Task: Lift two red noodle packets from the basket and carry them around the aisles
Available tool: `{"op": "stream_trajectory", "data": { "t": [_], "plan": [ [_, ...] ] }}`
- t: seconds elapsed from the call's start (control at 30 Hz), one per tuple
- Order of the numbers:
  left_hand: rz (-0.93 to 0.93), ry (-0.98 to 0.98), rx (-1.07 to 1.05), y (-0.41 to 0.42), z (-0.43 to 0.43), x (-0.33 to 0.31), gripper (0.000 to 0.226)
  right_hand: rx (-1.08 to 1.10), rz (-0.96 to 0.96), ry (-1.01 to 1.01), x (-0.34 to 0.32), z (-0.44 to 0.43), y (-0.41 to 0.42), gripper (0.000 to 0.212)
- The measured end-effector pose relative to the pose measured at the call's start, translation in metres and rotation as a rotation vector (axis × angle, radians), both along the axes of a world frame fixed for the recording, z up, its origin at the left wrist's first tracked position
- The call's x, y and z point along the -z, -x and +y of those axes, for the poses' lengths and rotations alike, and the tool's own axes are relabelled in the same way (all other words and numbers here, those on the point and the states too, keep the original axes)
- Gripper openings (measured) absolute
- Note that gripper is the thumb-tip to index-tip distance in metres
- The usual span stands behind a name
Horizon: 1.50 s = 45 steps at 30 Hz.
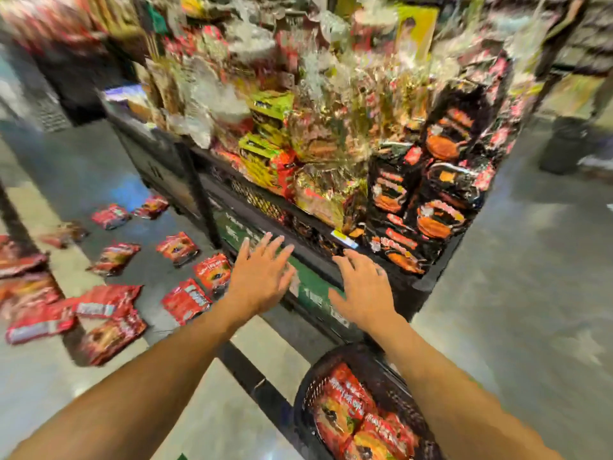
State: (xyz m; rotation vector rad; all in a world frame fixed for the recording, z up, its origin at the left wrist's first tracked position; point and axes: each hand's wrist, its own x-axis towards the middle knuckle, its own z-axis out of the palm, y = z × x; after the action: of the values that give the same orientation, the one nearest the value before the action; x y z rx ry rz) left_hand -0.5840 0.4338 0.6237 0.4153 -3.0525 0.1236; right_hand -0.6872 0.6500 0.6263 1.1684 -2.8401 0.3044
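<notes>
Hands [311,280] outstretched — fingers spread, empty

I see red packets [185,300] scattered over the floor [514,293] to my left, some overlapping. On the rack above, black packets [431,194] are stacked at the right end, yellow-green ones [265,151] and shiny gold ones [325,190] beside them. The upper shelves are too blurred to read. A dark bin [564,144] stands far right.
</notes>
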Motion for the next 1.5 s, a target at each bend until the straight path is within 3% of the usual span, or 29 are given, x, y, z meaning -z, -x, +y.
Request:
{"op": "stream_trajectory", "data": {
  "t": [0.17,0.37,0.8,1.1,1.5],
  "plan": [
    [0.158,0.041,-0.148,-0.081,-0.066,-0.054,0.063,-0.083,0.112,0.118,-0.071,-0.081,-0.059,0.073],
    [0.280,0.051,-0.270,-0.190,-0.157,-0.080,0.062,-0.182,0.132,0.166,-0.103,-0.184,-0.136,0.078],
    [0.288,0.043,-0.472,-0.390,-0.309,-0.062,0.069,-0.323,0.065,0.157,-0.081,-0.360,-0.249,0.083],
    [0.234,0.015,-0.590,-0.398,-0.381,-0.022,0.066,-0.352,-0.015,0.074,-0.041,-0.453,-0.227,0.081],
    [0.119,-0.053,-0.705,-0.281,-0.550,0.041,0.066,-0.422,-0.121,0.005,0.018,-0.647,-0.083,0.087]
  ]
}}
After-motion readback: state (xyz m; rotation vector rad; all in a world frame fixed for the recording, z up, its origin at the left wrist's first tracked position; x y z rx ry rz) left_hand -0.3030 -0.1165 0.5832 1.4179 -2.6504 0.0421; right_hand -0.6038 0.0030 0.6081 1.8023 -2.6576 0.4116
